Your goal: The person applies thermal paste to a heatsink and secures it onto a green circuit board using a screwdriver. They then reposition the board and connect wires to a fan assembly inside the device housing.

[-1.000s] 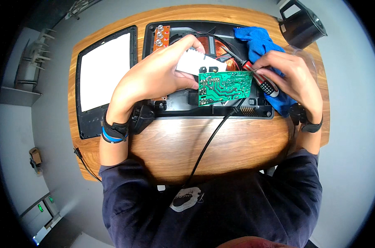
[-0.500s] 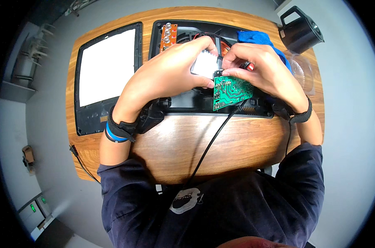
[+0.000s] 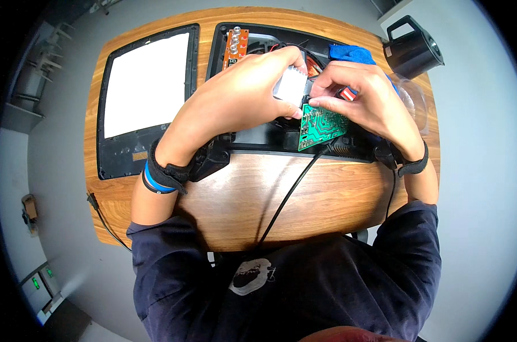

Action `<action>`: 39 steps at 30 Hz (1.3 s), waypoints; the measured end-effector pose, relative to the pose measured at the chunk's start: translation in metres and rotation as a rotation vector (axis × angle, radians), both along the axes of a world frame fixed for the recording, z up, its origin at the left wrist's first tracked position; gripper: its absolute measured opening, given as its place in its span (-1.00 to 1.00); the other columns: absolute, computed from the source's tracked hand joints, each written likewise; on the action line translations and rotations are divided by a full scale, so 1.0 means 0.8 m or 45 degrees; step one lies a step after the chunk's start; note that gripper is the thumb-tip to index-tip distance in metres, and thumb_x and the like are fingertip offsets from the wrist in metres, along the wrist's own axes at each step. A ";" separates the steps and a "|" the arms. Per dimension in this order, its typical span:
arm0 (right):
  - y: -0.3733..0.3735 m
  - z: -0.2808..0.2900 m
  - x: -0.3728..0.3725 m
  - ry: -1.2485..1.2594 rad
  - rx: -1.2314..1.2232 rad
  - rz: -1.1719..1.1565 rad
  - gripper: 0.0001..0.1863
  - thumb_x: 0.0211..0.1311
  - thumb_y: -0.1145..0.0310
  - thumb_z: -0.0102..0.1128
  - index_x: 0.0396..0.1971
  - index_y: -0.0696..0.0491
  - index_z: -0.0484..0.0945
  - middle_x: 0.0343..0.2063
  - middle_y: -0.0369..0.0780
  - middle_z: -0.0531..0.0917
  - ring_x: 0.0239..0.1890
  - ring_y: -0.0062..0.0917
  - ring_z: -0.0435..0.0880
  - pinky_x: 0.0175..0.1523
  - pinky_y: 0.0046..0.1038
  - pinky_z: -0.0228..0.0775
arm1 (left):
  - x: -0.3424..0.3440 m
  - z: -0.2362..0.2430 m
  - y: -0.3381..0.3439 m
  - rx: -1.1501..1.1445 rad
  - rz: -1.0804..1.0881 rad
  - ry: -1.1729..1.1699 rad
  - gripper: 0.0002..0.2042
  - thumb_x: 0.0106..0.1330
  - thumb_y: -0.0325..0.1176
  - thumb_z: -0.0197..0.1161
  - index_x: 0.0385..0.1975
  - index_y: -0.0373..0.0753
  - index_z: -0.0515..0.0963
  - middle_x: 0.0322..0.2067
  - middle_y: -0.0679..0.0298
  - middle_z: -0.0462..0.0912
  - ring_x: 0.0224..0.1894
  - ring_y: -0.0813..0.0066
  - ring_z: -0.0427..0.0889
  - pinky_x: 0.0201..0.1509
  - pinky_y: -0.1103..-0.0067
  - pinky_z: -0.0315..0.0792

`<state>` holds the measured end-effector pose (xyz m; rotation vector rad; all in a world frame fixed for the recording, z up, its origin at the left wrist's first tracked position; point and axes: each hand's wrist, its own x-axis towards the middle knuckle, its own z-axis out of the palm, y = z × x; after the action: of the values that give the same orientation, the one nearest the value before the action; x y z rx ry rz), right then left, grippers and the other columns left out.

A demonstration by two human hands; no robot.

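My left hand (image 3: pixel 244 85) is closed around a silver finned heat sink (image 3: pixel 291 85), its thumb on the near side and its fingers over the far side. Tilted up beside it is a green circuit board (image 3: pixel 323 126), solder side showing. My right hand (image 3: pixel 361 91) pinches at the board's upper edge, where it meets the heat sink; the fingertips partly hide what lies there. A red and white part (image 3: pixel 348 94) shows under the right palm. Below both hands lies an open black appliance housing (image 3: pixel 258 138) with a copper coil (image 3: pixel 313 68) and wires inside.
An orange button board (image 3: pixel 236 45) sits at the housing's far left. The black-framed white panel (image 3: pixel 147 85) lies further left. A blue cloth (image 3: pixel 351 54), a clear plastic container (image 3: pixel 413 97) and a black pitcher (image 3: pixel 413 48) stand right. A black cord (image 3: pixel 290 199) runs toward me; its plug (image 3: pixel 93 199) rests left.
The view has shifted slightly. Both hands keep their hold on the heat sink and the circuit board, which have moved a little to the right in the picture.
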<state>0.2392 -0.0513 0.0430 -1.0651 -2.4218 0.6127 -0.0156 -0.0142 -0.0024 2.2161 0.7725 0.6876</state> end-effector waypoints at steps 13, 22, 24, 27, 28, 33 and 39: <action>0.000 0.007 0.003 -0.039 -0.094 0.041 -0.84 0.31 0.44 0.58 -0.20 0.16 0.78 -0.33 -0.15 0.80 -0.27 -0.38 0.81 -0.11 -0.39 0.62 | 0.002 0.004 -0.004 0.017 -0.022 -0.027 -0.43 0.20 -0.37 0.71 0.18 -0.23 0.56 -0.43 0.16 0.59 -0.38 0.45 0.50 -0.26 0.43 0.42; -0.008 0.002 0.003 -0.048 0.055 0.039 -0.84 0.32 0.45 0.56 -0.17 0.15 0.80 -0.29 -0.12 0.82 -0.21 -0.27 0.85 -0.05 -0.33 0.67 | 0.000 0.007 -0.004 -0.001 -0.018 -0.011 -0.43 0.20 -0.38 0.70 0.18 -0.24 0.55 -0.37 0.11 0.65 -0.33 0.42 0.57 -0.22 0.41 0.46; -0.009 0.003 -0.001 -0.080 0.069 0.010 -0.83 0.32 0.44 0.56 -0.17 0.16 0.78 -0.30 -0.12 0.82 -0.22 -0.28 0.84 -0.06 -0.34 0.67 | 0.001 0.005 -0.006 0.019 -0.012 -0.014 -0.43 0.21 -0.37 0.70 0.17 -0.24 0.55 -0.31 0.08 0.69 -0.29 0.36 0.62 -0.17 0.39 0.49; -0.011 0.004 -0.005 -0.071 0.004 -0.019 -0.83 0.34 0.43 0.56 -0.17 0.16 0.77 -0.30 -0.13 0.79 -0.24 -0.31 0.82 -0.08 -0.35 0.66 | 0.001 0.001 -0.007 0.041 -0.013 -0.019 -0.45 0.21 -0.36 0.70 0.15 -0.24 0.55 -0.22 0.04 0.73 -0.21 0.26 0.70 -0.11 0.36 0.54; -0.011 0.004 -0.006 -0.064 -0.024 -0.027 -0.83 0.34 0.43 0.55 -0.17 0.15 0.77 -0.29 -0.13 0.78 -0.24 -0.32 0.81 -0.08 -0.35 0.66 | 0.000 0.000 -0.007 0.048 -0.013 -0.020 -0.45 0.22 -0.36 0.70 0.15 -0.24 0.55 -0.19 0.03 0.74 -0.18 0.23 0.72 -0.08 0.35 0.56; -0.008 0.003 -0.006 -0.064 -0.096 -0.045 -0.82 0.36 0.40 0.54 -0.14 0.14 0.77 -0.29 -0.14 0.75 -0.24 -0.35 0.79 -0.10 -0.35 0.65 | 0.001 -0.001 -0.005 0.023 -0.010 0.012 -0.46 0.23 -0.32 0.70 0.13 -0.24 0.56 -0.14 0.03 0.76 -0.12 0.19 0.75 -0.03 0.35 0.57; 0.002 0.000 0.003 -0.109 -0.071 0.104 -0.78 0.35 0.40 0.55 -0.10 0.14 0.75 -0.28 -0.18 0.74 -0.26 -0.38 0.77 -0.12 -0.37 0.62 | -0.001 0.006 -0.006 0.044 -0.028 0.052 -0.47 0.23 -0.29 0.72 0.12 -0.24 0.57 -0.16 0.05 0.74 -0.12 0.25 0.73 -0.04 0.38 0.56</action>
<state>0.2415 -0.0497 0.0433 -1.0386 -2.5462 0.6783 -0.0165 -0.0190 0.0026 2.2730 0.7608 0.6520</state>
